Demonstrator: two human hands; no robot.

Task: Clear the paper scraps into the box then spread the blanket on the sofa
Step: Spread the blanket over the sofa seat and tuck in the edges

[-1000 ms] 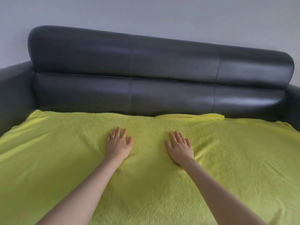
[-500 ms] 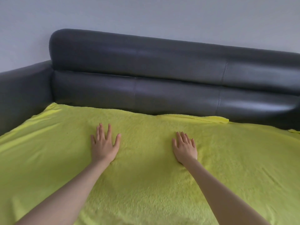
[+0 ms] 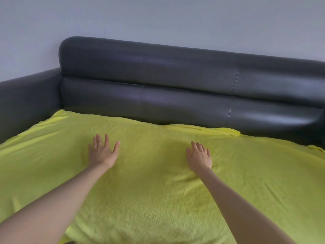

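Head view, one frame. One sofa (image 3: 175, 81), dark grey leather look, backrest in two stacked padded rolls, one armrest (image 3: 26, 95) visible at left. One blanket (image 3: 158, 199), yellow-green, fleecy, laid over the seat, covering it from the left armrest across to the right frame edge. Its far edge lies along the foot of the backrest. One small folded-over flap (image 3: 226, 132) on that far edge, right of centre, and one more small wrinkled bit of edge (image 3: 316, 148) at far right. Shallow creases in the fabric at left and lower right.

Two hands, both bare, both palm down on the blanket, well apart from each other. Left hand (image 3: 102, 153): fingers spread wide and extended, thumb out to the side, flat on the fabric, gripping nothing. Right hand (image 3: 199, 157): fingers extended and only slightly fanned, flat on the fabric, gripping nothing. Both point toward the backrest and sit short of the blanket's far edge. Two bare forearms run in from the bottom corners.

One plain pale wall (image 3: 158, 20) behind the sofa. Zero paper scraps and zero boxes in frame.
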